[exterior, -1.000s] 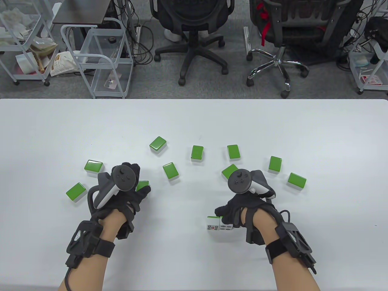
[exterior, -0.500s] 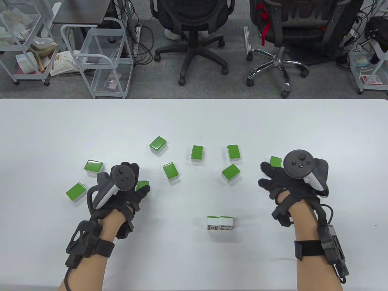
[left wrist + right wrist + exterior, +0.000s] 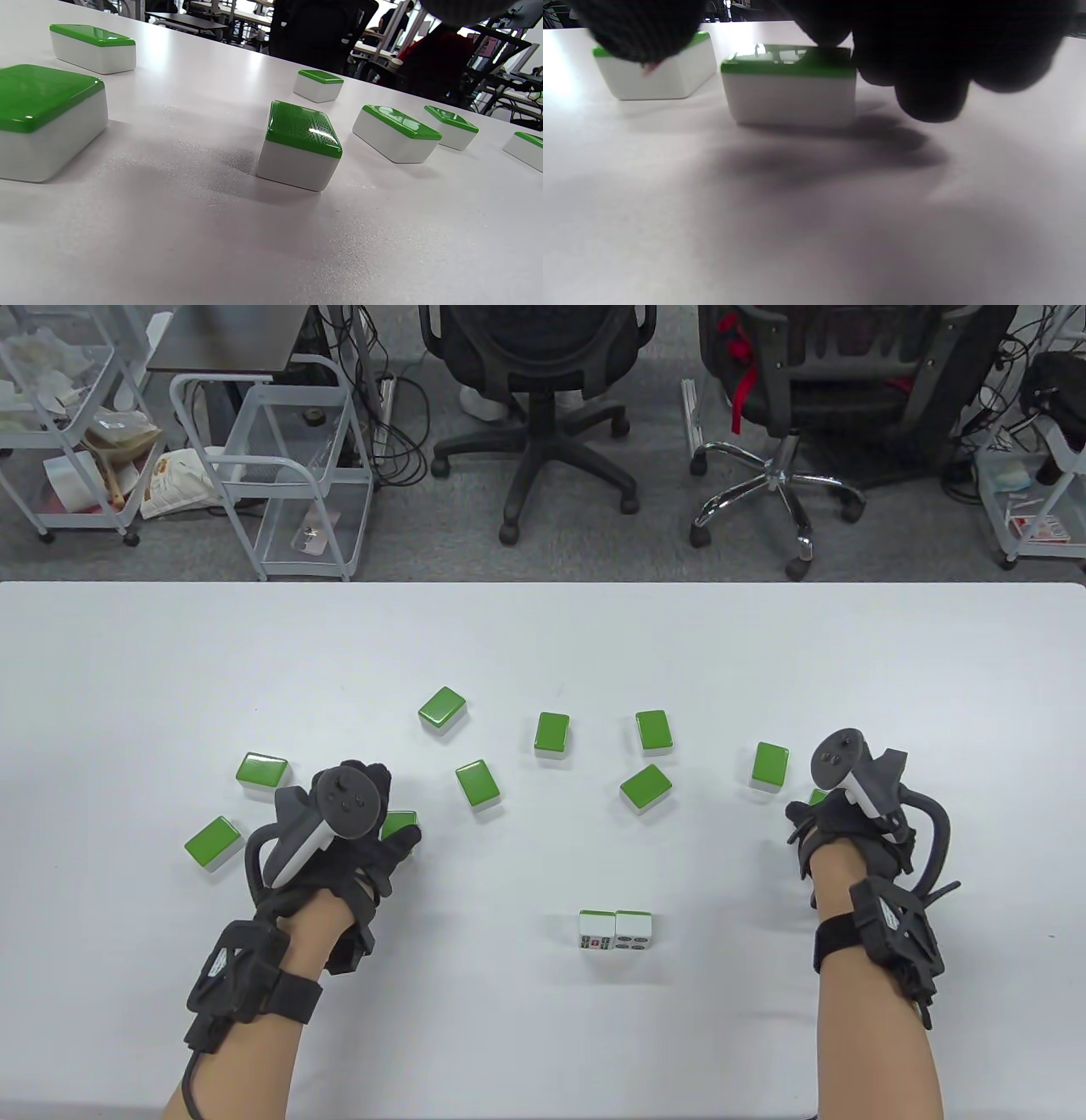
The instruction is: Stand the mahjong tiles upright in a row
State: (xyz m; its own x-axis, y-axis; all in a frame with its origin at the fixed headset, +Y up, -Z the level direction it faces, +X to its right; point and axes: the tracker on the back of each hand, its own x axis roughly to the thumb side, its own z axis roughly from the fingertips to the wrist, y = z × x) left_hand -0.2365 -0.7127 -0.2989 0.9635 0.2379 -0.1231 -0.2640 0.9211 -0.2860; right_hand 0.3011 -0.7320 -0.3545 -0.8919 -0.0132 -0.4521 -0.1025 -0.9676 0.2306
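Observation:
Two mahjong tiles (image 3: 615,931) stand upright side by side at the front middle of the white table (image 3: 543,645), faces toward me. Several green-backed tiles lie flat in an arc behind them, such as one at the middle (image 3: 646,788) and one further right (image 3: 769,766). My right hand (image 3: 814,819) is lowered over the far-right flat tile (image 3: 817,796), which is mostly hidden. In the right wrist view my fingers (image 3: 925,63) hang over this tile (image 3: 789,84), one touching its top edge. My left hand (image 3: 377,823) rests over a flat tile (image 3: 399,821).
More flat tiles lie at the left (image 3: 214,841) (image 3: 262,773) and at the back (image 3: 442,709). The left wrist view shows flat tiles close ahead (image 3: 301,144). Office chairs (image 3: 543,407) and wire carts (image 3: 280,466) stand beyond the table's far edge.
My right hand let go of the second upright tile, swung out to the right, and has now come down over the far-right flat tile. My left hand has stayed still.

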